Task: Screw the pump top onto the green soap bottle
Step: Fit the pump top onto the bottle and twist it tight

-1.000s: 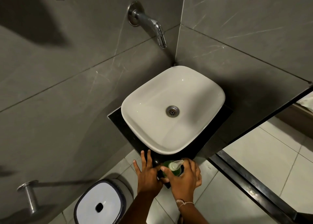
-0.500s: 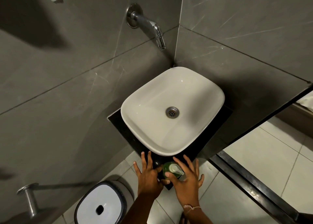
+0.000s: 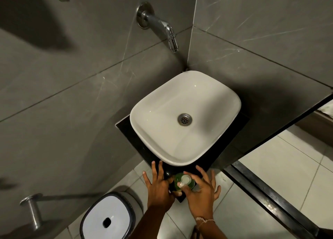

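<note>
Green bottle capped, tightening likely unfinished

Green soap bottle stands upright on the near corner of the dark counter, just in front of the white basin. Its pale pump top already sits on the neck, so the placing looks done. The right hand has its thumb and forefinger around the pump while the other fingers are spread loose. The left hand rests flat against the bottle's left side with fingers fanned out, thumb touching it, steadying rather than clasping. Whether the threads are fully seated cannot be told from this angle. My judgement: the job is near its end, with perhaps a last twist or two left before letting go.
</note>
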Tool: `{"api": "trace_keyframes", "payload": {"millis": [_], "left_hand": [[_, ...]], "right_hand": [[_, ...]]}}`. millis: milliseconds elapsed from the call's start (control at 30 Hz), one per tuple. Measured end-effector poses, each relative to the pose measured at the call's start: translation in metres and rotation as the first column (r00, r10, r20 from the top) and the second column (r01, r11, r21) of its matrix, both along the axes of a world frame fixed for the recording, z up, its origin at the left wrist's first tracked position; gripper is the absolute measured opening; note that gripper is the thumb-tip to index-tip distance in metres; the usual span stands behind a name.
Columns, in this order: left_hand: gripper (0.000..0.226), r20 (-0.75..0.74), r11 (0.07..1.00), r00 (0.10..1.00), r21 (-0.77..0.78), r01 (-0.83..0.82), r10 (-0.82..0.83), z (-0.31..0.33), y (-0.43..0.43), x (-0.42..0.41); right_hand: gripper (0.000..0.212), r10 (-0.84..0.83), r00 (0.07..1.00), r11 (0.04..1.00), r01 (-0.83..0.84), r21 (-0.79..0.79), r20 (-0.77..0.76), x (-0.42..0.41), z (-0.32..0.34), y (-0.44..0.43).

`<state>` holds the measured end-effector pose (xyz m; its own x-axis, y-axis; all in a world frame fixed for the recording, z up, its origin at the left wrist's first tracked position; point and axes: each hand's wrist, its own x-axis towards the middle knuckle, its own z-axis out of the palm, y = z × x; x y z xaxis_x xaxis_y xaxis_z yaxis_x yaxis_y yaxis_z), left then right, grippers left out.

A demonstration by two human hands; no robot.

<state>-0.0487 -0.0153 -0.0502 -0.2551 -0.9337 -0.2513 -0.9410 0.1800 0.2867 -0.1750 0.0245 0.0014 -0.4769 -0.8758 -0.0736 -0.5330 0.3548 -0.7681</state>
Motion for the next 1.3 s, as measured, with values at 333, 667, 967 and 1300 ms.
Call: {"api": "trace_keyframes", "payload": {"millis": [333,667,967,1300], "left_hand": [[0.049,-0.018,1.0,1.0,-0.001,-0.021,0.021,-0.001,0.001,0.0],[0.054,0.004,1.0,1.0,-0.008,-0.014,0.014,-0.002,0.001,0.0],[0.045,0.01,1.0,1.0,-0.01,-0.028,0.028,-0.004,0.001,-0.002],[0.048,0.022,1.0,1.0,0.0,-0.018,0.018,-0.002,0.001,-0.003]], "right_hand": [[0.05,0.037,0.999,0.999,-0.037,0.011,0.021,-0.003,-0.004,0.007],[0.046,-0.013,0.999,1.0,0.013,0.005,0.044,0.002,-0.001,0.001],[0.054,-0.066,0.998,0.998,0.066,0.015,0.004,0.006,0.005,-0.007],[0.043,-0.033,0.999,0.999,0.032,0.009,0.038,0.002,0.006,-0.007]]}}
